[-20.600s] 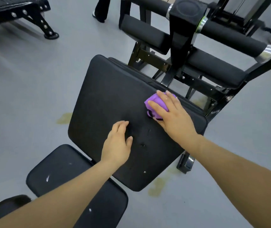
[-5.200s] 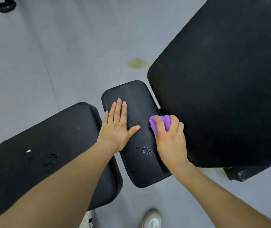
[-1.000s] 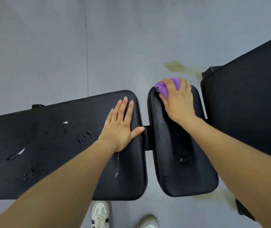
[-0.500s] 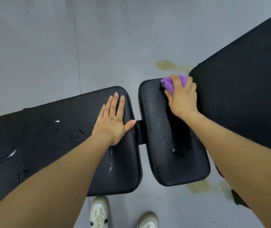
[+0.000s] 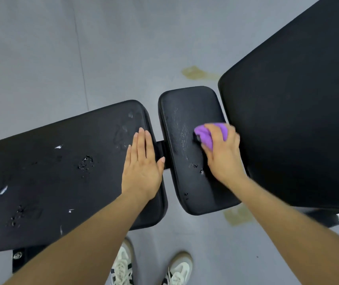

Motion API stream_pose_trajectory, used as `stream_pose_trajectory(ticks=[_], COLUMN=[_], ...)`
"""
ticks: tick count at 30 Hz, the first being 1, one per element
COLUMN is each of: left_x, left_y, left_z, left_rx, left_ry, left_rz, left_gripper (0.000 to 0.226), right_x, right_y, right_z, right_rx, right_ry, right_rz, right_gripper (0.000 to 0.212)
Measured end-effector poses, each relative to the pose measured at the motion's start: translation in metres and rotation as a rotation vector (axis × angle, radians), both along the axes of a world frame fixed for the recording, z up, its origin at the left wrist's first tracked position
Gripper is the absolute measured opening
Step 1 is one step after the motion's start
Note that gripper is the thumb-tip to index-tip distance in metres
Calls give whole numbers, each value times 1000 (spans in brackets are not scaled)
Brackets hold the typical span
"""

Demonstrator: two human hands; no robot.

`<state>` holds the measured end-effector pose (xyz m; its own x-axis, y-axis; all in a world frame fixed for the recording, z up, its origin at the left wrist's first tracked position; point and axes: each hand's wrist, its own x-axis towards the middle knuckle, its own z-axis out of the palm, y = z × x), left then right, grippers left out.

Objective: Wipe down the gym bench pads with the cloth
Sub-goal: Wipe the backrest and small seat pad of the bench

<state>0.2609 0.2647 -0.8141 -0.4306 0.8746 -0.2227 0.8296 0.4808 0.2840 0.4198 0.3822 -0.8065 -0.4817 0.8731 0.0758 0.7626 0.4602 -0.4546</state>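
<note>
1. The right hand (image 5: 223, 157) holds a bunched purple cloth (image 5: 207, 134) and presses it on the small middle pad (image 5: 183, 161), a little above the centre of the frame. The fingers curl over the cloth, and the cloth sticks out to the left of the fingertips and beyond them.
2. The small middle pad is a rounded black rectangle. Its long axis runs from the top of the frame toward the bottom, a little tilted, with the lower end more to the right. A wet streak shines on it to the left of the cloth, and some drops lie near its lower part.
3. The left hand (image 5: 141, 167) lies flat on the right end of the long seat pad (image 5: 61, 177), with the fingers straight and together, pointing up in the frame. It holds nothing.
4. The long seat pad reaches from the left edge to the centre, and its long axis goes left to right. It has water drops and small white tears.
5. A large black back pad (image 5: 298, 120) fills the upper right of the frame, just beside the middle pad.
6. Two white sneakers (image 5: 123, 266) stand on the grey floor (image 5: 41, 58) at the bottom centre. The floor has yellowish stains (image 5: 195, 73).
</note>
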Motion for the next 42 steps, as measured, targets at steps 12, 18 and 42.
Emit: stream_pose_trajectory(ticks=[12,18,42], left_x=[1,3,-2], left_y=[3,2,0], left_z=[3,-1,-10], left_rx=[-37,-19,29], left_ry=[18,51,68], left_rz=[-4,1,-67], left_gripper=[71,71,71], right_x=[34,18,21], right_y=[-25,-3,-88], right_z=[-7,-11,-10], right_rx=[120,231,117], right_ry=[-55,-117,-39], right_rz=[-169,-160,-650], right_gripper=[35,29,27])
